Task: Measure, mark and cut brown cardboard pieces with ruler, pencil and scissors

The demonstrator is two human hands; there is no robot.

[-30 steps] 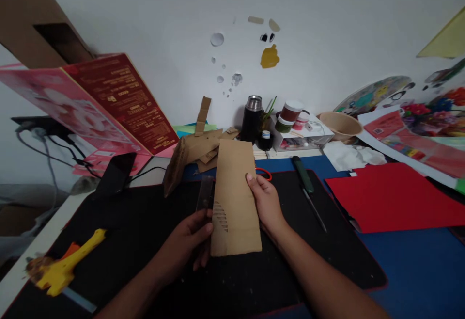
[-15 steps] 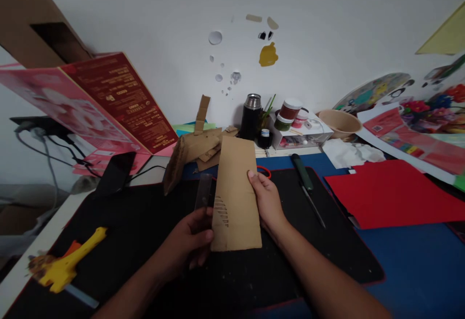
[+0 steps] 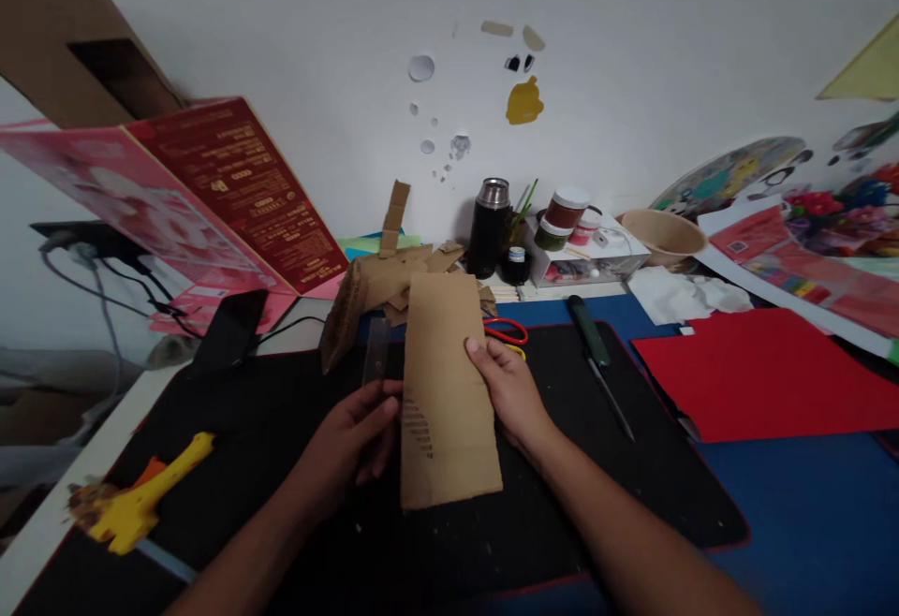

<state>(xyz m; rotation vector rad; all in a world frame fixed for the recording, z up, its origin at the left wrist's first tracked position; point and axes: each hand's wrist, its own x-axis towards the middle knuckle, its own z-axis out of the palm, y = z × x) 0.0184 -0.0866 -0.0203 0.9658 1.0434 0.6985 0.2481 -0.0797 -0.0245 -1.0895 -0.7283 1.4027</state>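
Note:
A tall brown cardboard strip with torn corrugation on its left side stands on edge over the black mat. My right hand grips its right edge, thumb on the front. My left hand is closed at the strip's left edge and holds a clear plastic ruler that rises beside the cardboard.
Cardboard scraps lie behind the strip. A yellow glue gun lies at the left, a green-handled knife and red scissors handles at the right. Red paper, a black flask, paint jars and a bowl sit further back.
The cardboard strip and both hands have shifted slightly left, and the ruler now shows further left of the strip. The view has tilted a little.

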